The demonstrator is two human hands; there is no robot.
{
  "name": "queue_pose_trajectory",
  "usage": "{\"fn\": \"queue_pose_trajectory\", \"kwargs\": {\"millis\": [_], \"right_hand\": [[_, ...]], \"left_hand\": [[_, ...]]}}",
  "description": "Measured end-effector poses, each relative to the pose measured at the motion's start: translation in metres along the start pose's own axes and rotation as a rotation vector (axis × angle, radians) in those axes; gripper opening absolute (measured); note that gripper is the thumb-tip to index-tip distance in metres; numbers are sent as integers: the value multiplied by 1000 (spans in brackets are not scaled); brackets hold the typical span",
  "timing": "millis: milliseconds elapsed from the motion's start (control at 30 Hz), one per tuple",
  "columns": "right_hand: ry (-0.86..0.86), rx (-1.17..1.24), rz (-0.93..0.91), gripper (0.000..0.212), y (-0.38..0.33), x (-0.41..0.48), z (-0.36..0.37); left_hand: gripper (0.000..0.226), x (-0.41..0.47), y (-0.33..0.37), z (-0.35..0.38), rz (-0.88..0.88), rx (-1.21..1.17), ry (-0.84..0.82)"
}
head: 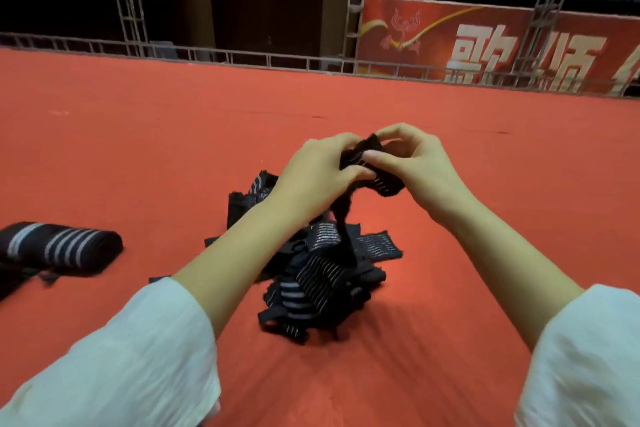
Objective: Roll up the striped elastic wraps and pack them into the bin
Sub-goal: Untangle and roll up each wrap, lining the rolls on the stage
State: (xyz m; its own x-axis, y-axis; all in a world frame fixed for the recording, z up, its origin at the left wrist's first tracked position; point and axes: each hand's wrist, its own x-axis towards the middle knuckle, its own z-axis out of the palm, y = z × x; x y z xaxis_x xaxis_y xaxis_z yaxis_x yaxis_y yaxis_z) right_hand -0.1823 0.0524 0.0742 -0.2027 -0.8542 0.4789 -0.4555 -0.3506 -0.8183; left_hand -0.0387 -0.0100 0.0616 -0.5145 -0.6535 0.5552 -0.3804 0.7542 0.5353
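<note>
1. The wrap (384,184) is black with thin white stripes.
2. The pile (322,277) is black, striped white and grey.
3. The roll (65,246) is dark with broad white bands.
4. The floor (156,149) is orange-red.
5. The sleeves (138,357) are white.
6. The banner (485,28) is red with white characters and a yellow swirl.

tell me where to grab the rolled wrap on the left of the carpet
Probably grip the rolled wrap across its middle from above, fingers on its near and far sides: it lies on its side, axis left to right, so squeezing keeps it wound.
</note>
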Motion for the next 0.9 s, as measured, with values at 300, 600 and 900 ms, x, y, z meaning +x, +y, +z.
{"fn": "queue_pose_trajectory", "kwargs": {"millis": [300, 600, 900], "right_hand": [[-29, 140, 64, 12, -49, -17, -18], [119, 116, 27, 10, -77, -48, -5], [11, 253, -123, 21, -150, -67, 33]], "left_hand": [[19, -13, 50, -54, -102, -482, 100], [12, -42, 73, -85, -62, -506, 160], [25, -58, 91, -128, -17, -457, 172]]}}
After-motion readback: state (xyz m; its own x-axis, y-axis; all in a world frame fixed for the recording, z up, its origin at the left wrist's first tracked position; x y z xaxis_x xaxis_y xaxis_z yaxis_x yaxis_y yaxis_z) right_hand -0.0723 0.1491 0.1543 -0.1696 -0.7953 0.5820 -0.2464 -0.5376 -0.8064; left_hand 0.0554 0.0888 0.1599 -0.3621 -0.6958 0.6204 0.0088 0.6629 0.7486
